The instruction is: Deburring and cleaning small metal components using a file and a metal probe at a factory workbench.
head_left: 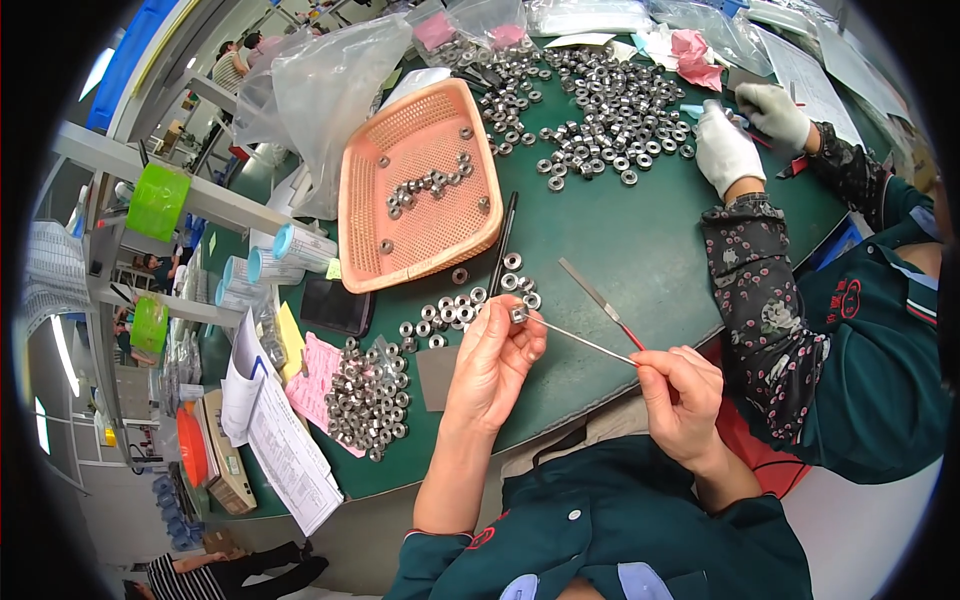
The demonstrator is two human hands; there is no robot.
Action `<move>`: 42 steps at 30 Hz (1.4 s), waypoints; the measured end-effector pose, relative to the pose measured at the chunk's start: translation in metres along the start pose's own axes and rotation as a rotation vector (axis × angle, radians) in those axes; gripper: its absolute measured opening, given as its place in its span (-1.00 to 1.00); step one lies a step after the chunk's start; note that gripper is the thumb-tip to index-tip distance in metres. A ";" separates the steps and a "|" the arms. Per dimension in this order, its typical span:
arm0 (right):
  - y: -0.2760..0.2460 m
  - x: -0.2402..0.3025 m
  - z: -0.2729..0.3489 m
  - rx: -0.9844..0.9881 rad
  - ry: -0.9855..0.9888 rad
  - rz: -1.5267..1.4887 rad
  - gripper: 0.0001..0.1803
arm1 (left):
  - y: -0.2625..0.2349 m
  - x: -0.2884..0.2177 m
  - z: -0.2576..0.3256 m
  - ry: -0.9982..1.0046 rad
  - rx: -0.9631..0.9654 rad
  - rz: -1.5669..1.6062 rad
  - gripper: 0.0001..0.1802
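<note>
My left hand pinches a small metal nut between thumb and fingertips above the green table. My right hand grips the red handle of a thin needle file; its tip pokes into the nut. Just beyond my left hand lies a small cluster of loose nuts. A second file with a red handle lies on the table near my right hand.
An orange mesh basket holds several nuts. A big pile of nuts lies at the far side, where a co-worker's white-gloved hands work. Another heap of nuts, papers, plastic bags and a black pen are at my left.
</note>
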State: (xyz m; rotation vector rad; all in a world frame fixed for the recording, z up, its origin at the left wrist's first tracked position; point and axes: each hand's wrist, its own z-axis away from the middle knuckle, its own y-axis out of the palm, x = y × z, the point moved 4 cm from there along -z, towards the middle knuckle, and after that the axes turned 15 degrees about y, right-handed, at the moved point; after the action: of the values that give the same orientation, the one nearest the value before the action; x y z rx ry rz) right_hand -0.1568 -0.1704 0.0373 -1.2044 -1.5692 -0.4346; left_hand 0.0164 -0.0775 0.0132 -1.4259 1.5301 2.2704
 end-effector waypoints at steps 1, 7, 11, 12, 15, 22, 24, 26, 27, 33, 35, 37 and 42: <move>-0.001 0.000 0.000 -0.004 -0.001 -0.002 -0.93 | 0.001 0.000 0.000 0.003 0.004 -0.008 -0.77; -0.001 0.001 0.000 0.013 -0.004 0.006 -0.92 | 0.001 0.000 -0.001 0.090 0.054 -0.094 -0.77; 0.002 0.004 -0.001 -0.008 -0.050 0.066 -0.91 | 0.011 -0.003 0.000 0.276 0.145 -0.323 -0.80; 0.003 0.006 0.000 -0.020 -0.076 0.064 -0.91 | 0.011 -0.005 0.000 0.278 0.145 -0.323 -0.80; 0.002 0.003 0.004 -0.014 -0.071 0.034 -0.91 | 0.009 -0.008 -0.001 0.234 0.129 -0.193 -0.74; 0.002 0.005 0.006 0.029 -0.025 -0.049 -0.91 | -0.001 0.000 -0.002 0.137 0.210 -0.015 -0.65; 0.002 0.004 0.007 0.052 -0.006 -0.068 -0.91 | -0.004 0.001 -0.002 0.111 0.223 0.031 -0.62; 0.001 0.004 0.007 0.076 0.013 -0.086 -0.92 | -0.005 -0.001 -0.002 0.151 0.227 -0.047 -0.61; 0.000 0.003 0.007 0.117 0.074 -0.127 -0.93 | -0.005 -0.003 -0.001 0.190 0.229 -0.124 -0.60; -0.009 -0.010 0.014 0.028 0.350 -0.278 -0.94 | -0.011 -0.010 -0.002 0.129 0.049 0.072 -0.63; -0.007 -0.008 0.012 0.026 0.269 -0.191 -0.93 | -0.009 -0.008 0.000 0.081 0.021 0.097 -0.62; -0.001 -0.002 0.008 0.018 0.094 -0.165 -0.90 | -0.009 -0.005 0.001 0.006 0.018 0.131 -0.67; 0.002 0.003 0.005 0.060 0.101 -0.077 -0.93 | -0.009 -0.002 0.000 -0.031 0.050 0.242 -0.67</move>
State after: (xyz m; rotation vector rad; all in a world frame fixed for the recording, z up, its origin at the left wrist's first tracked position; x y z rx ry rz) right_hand -0.1576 -0.1643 0.0372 -1.0632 -1.5347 -0.4869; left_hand 0.0219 -0.0728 0.0082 -1.2476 1.8258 2.3501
